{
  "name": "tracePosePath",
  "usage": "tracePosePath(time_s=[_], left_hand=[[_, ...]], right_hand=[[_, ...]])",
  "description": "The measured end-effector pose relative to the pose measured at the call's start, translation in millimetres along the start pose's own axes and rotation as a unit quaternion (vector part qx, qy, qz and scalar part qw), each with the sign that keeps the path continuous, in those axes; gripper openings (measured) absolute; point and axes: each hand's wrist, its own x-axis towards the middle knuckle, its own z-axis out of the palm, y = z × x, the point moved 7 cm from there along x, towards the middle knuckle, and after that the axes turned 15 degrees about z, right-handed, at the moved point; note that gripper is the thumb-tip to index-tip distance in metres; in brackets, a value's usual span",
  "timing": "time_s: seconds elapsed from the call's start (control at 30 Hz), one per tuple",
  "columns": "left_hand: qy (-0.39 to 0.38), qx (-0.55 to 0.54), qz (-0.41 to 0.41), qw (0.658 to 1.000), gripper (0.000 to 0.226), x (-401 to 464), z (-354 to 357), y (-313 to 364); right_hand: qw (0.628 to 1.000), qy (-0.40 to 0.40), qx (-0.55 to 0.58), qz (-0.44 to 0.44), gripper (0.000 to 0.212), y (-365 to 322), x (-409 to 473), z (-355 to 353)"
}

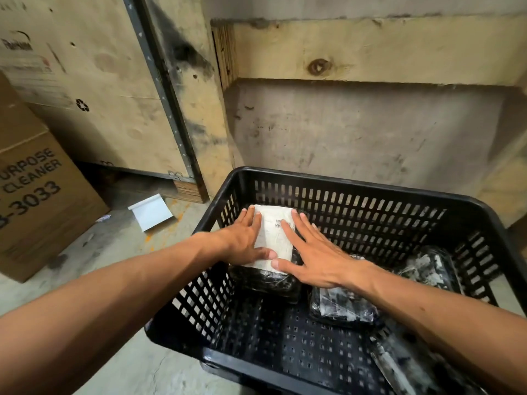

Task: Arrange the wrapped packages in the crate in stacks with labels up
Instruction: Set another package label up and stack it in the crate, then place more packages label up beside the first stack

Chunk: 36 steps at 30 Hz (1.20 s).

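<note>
A black slatted plastic crate (356, 185) stands on the floor in front of me. In its far left corner sits a black wrapped package (273, 238) with its white label facing up. My left hand (242, 238) lies flat on the label's left side and my right hand (313, 252) lies flat on its right side, fingers spread, thumbs at the near edge. A second wrapped package (342, 306) lies in the crate's middle, partly under my right wrist. A third (427, 266) leans at the right wall, and another (405, 363) lies at the near right corner.
The crate's near left floor (256, 332) is bare. A cardboard box (37, 195) printed with "CLEANER" stands at the left. A white sheet (151, 213) lies on the concrete floor. Plywood crates and a concrete wall rise behind.
</note>
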Motion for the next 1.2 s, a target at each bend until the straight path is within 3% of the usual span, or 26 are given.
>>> tracePosePath(time_s=[0.17, 0.4, 0.6, 0.77, 0.87, 1.03, 1.1, 1.2], left_hand=[[-0.082, 0.015, -0.003, 0.997, 0.112, 15, 1, -12], [-0.112, 0.034, -0.006, 0.993, 0.109, 23, 3, -15], [-0.093, 0.036, -0.010, 0.995, 0.110, 19, -2, -11], [-0.023, 0.019, -0.006, 1.000, 0.112, 8, -11, -2], [0.049, 0.006, 0.016, 0.999, 0.089, 4, -21, 10], [0.197, 0.055, 0.171, 0.964, 0.055, 2, -26, 78], [0.175, 0.040, 0.222, 0.959, 0.051, 11, -9, 108], [0.097, 0.012, 0.230, 0.968, 0.041, 36, 32, 138]], right_hand=[[1.000, -0.014, 0.009, -0.012, 0.106, 2, 7, 10], [0.999, -0.029, 0.025, -0.012, 0.108, 5, 16, 18], [0.999, -0.048, 0.009, -0.001, 0.104, 0, 11, 12], [0.998, -0.064, -0.007, -0.010, 0.098, -1, -2, -8], [0.998, -0.058, -0.003, -0.008, 0.090, 22, -15, -25], [0.993, -0.080, -0.048, 0.068, 0.089, 92, -37, -22], [0.986, -0.109, -0.068, 0.109, 0.092, 116, -43, -12], [0.974, -0.159, -0.076, 0.144, 0.095, 136, -47, 5]])
